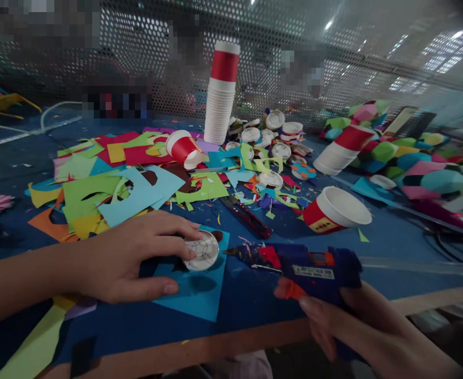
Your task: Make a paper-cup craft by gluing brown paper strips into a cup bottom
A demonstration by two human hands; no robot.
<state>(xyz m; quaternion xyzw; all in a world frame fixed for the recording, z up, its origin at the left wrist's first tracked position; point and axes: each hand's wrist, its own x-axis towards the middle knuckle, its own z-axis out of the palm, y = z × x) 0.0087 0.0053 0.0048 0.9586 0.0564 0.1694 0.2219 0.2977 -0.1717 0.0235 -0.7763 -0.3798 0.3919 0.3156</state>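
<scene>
My left hand [137, 256] lies with fingers apart, the index and middle fingertips resting on a white paper cup bottom [207, 251] marked with black lines. Under that round piece is a blue sheet of craft paper [210, 300] with holes cut in it. In my right hand [358, 321] is a dark blue hot glue gun [314, 263], its orange trigger under my fingers. The gun's nozzle points left, close to the right edge of the cup bottom but apart from it. A pair of scissors [249, 217] lies just beyond.
Coloured paper scraps [140, 192] cover the table's middle. A tall cup stack [220, 95] stands at the back beside several cut cup bottoms [281, 151]. To the right are a tilted paper cup [334, 213], a leaning cup stack [342, 150] and coloured paper shapes [429, 171]. The table edge [255, 337] runs in front.
</scene>
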